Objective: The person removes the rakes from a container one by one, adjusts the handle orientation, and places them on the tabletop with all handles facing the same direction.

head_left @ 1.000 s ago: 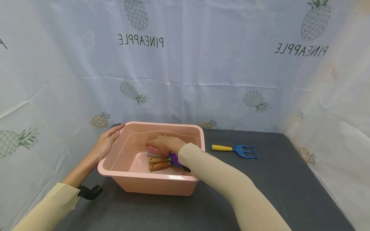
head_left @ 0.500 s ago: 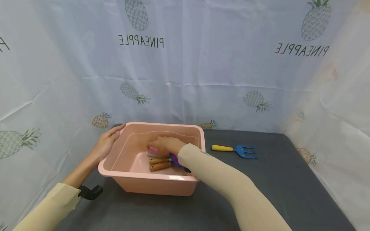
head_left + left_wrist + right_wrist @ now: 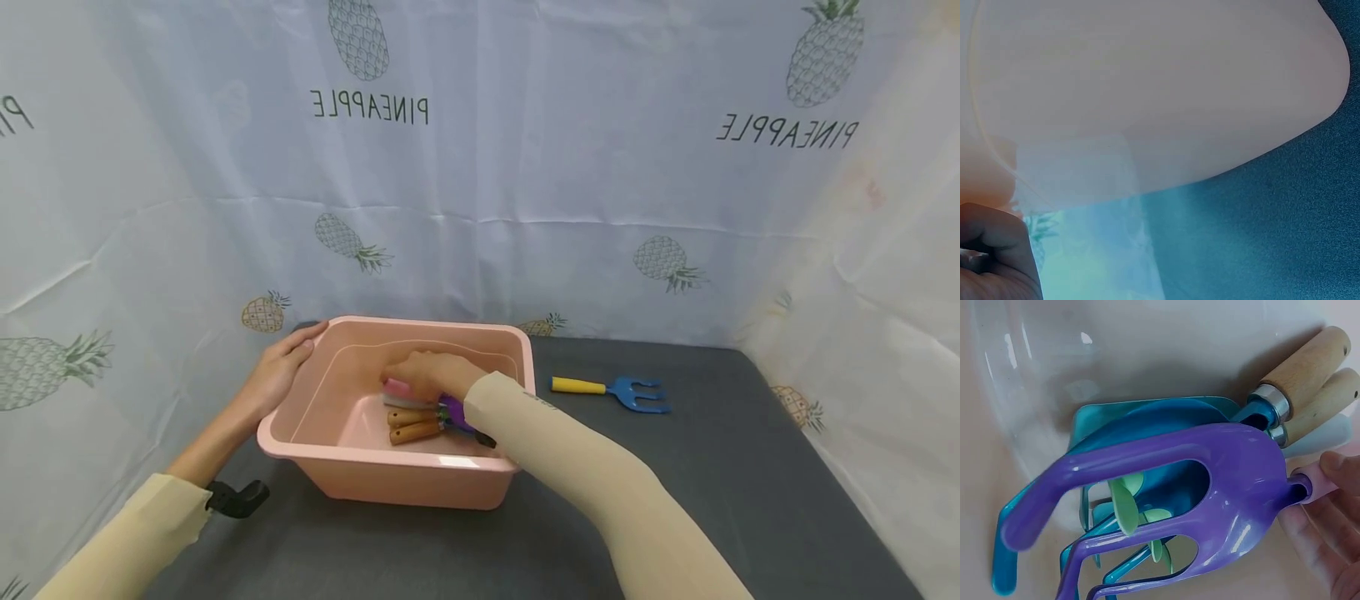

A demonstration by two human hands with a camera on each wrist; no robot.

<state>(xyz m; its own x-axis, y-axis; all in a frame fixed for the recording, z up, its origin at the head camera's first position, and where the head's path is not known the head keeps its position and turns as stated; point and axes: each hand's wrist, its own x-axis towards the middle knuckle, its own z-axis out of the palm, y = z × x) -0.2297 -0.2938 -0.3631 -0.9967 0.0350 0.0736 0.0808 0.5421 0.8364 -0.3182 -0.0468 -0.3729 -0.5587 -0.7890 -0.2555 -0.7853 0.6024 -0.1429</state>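
A pink plastic basin (image 3: 405, 482) stands on the dark table. My left hand (image 3: 279, 375) grips its left rim near the far corner; part of that hand shows in the left wrist view. Inside the basin, my right hand (image 3: 429, 375) holds a purple garden hand fork (image 3: 1244, 465) by its pink handle (image 3: 1317, 481), thumb on top. The fork lies over blue garden tools (image 3: 1172, 415) with wooden handles (image 3: 415, 431). Pale green leaf-shaped pieces (image 3: 1125, 507) show between its tines. A whitish handle (image 3: 1322, 436) lies beside the wooden ones.
A blue hand fork with a yellow handle (image 3: 577, 386) lies on the table (image 3: 720, 450) right of the basin. A pineapple-print curtain (image 3: 487, 167) encloses the table at the back and both sides.
Both hands, the basin and the tools keep nearly the same places. The head view has shifted very slightly.
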